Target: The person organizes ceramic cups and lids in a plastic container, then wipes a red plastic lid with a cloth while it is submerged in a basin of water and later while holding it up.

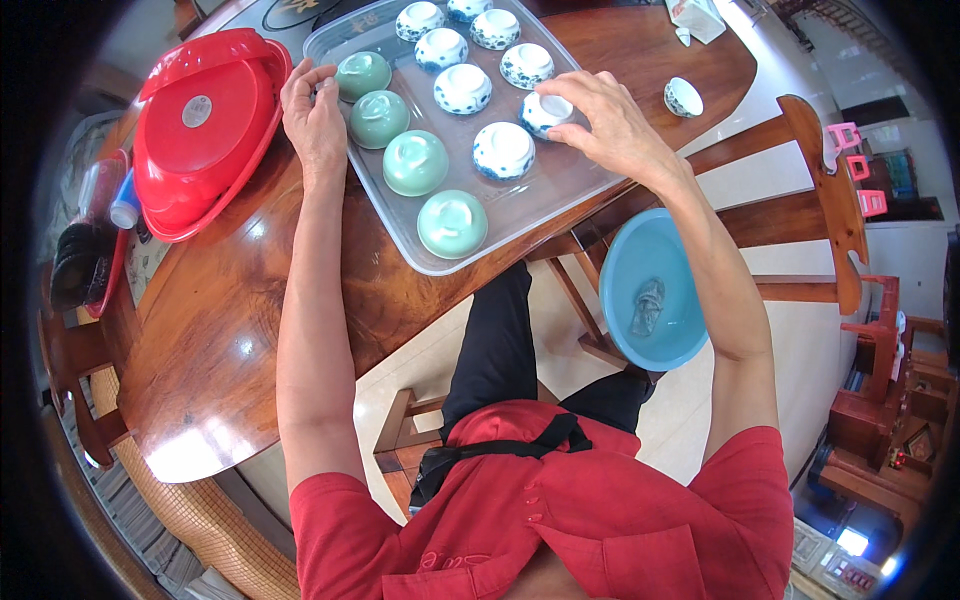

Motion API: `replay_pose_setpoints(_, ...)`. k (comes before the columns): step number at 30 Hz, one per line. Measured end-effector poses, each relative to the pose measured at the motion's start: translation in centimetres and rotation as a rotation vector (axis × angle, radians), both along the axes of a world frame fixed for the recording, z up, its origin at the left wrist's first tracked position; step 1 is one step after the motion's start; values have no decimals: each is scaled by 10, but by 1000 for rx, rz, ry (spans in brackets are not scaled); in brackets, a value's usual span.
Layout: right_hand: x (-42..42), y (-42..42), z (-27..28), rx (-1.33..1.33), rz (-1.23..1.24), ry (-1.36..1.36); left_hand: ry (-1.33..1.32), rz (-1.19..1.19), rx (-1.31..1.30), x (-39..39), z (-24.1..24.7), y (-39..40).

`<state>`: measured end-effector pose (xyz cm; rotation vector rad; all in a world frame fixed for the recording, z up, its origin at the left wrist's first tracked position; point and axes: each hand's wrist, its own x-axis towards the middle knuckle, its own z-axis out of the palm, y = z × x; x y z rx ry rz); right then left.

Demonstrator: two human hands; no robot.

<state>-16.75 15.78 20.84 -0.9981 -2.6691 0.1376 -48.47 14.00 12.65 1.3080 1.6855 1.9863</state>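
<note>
My right hand grips an upside-down blue-and-white porcelain cup between thumb and fingers, at the right side of a clear plastic tray. Several more blue-and-white cups sit base up around it. Along the tray's left side runs a row of pale green glazed cups, also inverted. My left hand is at the tray's left rim with its fingers apart and slightly curled. Its fingertips are close to the farthest green cup; whether they touch it is unclear.
A red plastic basin lies overturned on the wooden table, left of the tray. One patterned cup rests on its side at the far right. Below the table edge stands a blue basin with a wet cloth or bag inside, beside a wooden chair.
</note>
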Motion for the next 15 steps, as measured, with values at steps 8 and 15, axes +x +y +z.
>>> replay_pose_setpoints(8, 12, -19, 13, -109, -37, -66, 29, 16, -13, -2, 1, -2)
replay_pose_setpoints(15, 10, -20, 16, -31, 20, -32, 26, 7, -1, -1, -1, 1)
